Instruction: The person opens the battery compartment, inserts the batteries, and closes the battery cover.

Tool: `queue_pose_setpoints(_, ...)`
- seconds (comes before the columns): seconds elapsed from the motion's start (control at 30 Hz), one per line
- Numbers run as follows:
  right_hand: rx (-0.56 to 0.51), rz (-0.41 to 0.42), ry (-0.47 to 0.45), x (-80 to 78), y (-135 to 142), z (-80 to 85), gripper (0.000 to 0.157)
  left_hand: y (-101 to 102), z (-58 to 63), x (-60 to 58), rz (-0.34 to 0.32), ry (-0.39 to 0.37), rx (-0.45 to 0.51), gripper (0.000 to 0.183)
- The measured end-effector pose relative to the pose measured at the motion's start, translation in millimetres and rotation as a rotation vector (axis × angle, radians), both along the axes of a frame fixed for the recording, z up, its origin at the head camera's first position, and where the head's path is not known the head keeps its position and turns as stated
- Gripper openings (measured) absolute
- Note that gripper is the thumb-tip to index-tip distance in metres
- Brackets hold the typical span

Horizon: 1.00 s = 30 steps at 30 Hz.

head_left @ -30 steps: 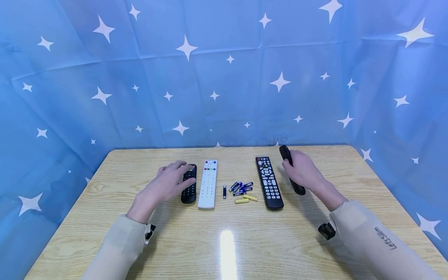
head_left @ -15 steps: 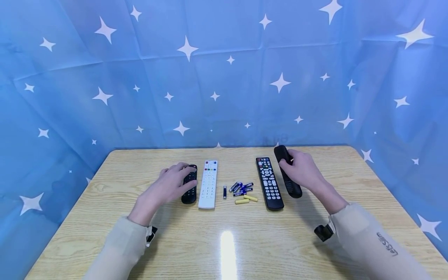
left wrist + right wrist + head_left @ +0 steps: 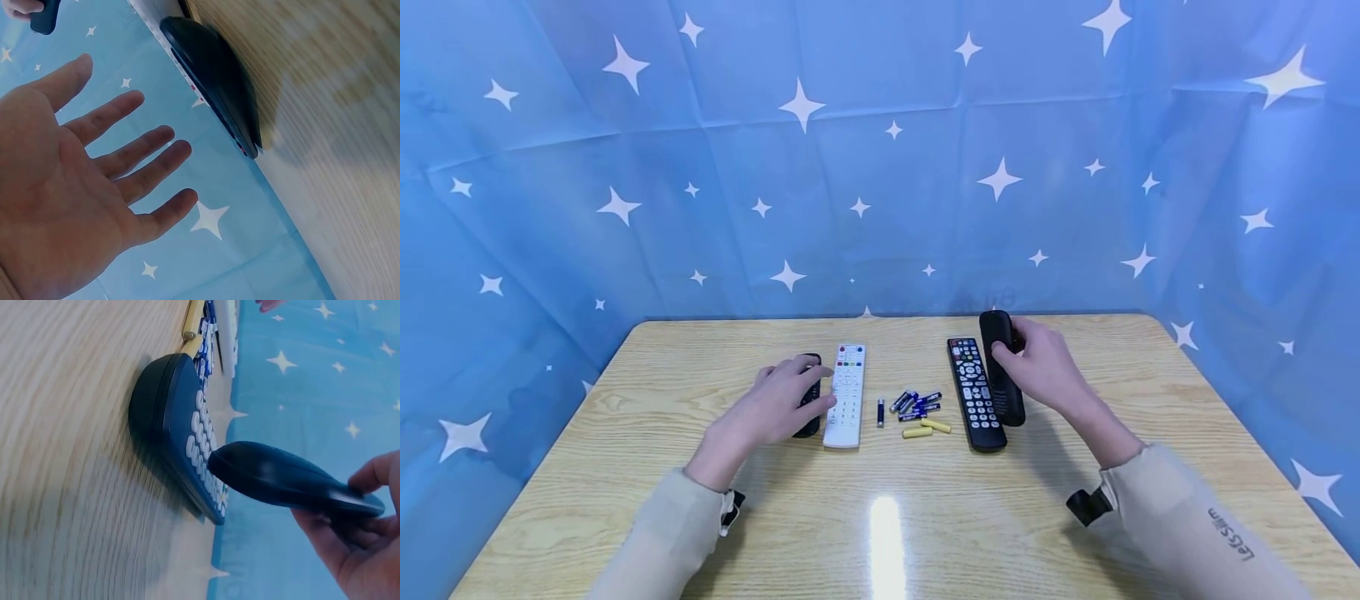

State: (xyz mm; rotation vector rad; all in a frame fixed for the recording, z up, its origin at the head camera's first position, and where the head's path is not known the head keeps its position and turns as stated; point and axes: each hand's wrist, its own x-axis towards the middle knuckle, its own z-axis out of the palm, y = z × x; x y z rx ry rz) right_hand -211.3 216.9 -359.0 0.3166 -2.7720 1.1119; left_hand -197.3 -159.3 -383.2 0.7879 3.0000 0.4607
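Note:
My right hand grips a black remote control with thumb and fingers. Its plain back faces the head camera. In the right wrist view, this held remote hangs in the air, overlapping the white buttons of a second black remote on the table. My left hand hovers over a smaller black remote, partly hiding it. Seen from the left wrist, the fingers are spread and apart from that remote. A white remote lies just right of it, buttons up.
Several blue-and-silver batteries lie in a loose pile mid-table, with one battery apart on the left. Two yellow batteries lie in front. A blue star-patterned cloth hangs behind the wooden table.
My right hand has carried its remote left, turning it from edge-on until its back shows. My left hand has shifted slightly right, towards the white remote.

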Motion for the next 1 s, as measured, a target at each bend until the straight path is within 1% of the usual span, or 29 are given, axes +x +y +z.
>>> queue_pose_setpoints(0.17, -0.048, 0.007, -0.015, 3.7, -3.5, 0.9, 0.038, 3.7, -1.7, 1.5, -0.027, 0.017, -0.018, 0.047)
queue_pose_setpoints(0.33, -0.105, 0.005, -0.034, 4.7, -6.0, 0.5, 0.036, 7.3, -2.1, 3.9, -0.049, 0.009, -0.019, 0.048)
queue_pose_setpoints(0.53, -0.167, 0.014, -0.053, 5.4, -10.8, 1.2, 0.038, 12.5, 0.9, 8.0, -0.057, 0.014, -0.025, 0.049)
queue_pose_setpoints(0.67, -0.221, 0.027, -0.086, 5.4, -14.9, 1.8, 0.039, 17.3, 2.7, 10.2, -0.071, 0.015, -0.023, 0.049)
queue_pose_setpoints(0.83, -0.310, 0.054, -0.136, 6.2, -19.8, 2.4, 0.041, 22.7, 2.2, 12.4, -0.087, 0.024, -0.032, 0.047)
queue_pose_setpoints(1.0, -0.358, 0.068, -0.162, 5.1, -21.9, 0.6, 0.040, 26.8, 1.8, 14.2, -0.111, 0.041, -0.014, 0.047)
